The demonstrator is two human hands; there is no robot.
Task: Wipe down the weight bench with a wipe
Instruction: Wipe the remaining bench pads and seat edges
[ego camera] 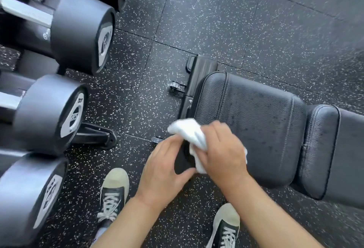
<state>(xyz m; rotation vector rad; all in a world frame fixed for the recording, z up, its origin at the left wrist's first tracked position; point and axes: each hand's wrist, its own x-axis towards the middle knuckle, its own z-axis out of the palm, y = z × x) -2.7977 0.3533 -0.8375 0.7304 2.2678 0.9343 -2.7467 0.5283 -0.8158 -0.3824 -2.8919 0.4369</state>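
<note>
The black padded weight bench [256, 117] runs from the centre to the right edge, its seat pad dotted with wet droplets. A crumpled white wipe [190, 132] is bunched at the seat's near left corner. My right hand [222, 149] grips the wipe from above, over that corner. My left hand [167, 167] is beside it, fingers curled, thumb and fingertips touching the wipe's lower part; what lies under its palm is hidden. The bench's black metal end bar [197, 78] sticks out beyond the seat pad.
Large black dumbbells [82, 30] sit on a rack along the left side, with a rack foot [96, 136] on the floor. My two sneakers [114, 194] stand on the speckled black rubber floor [216, 21] in front of the bench.
</note>
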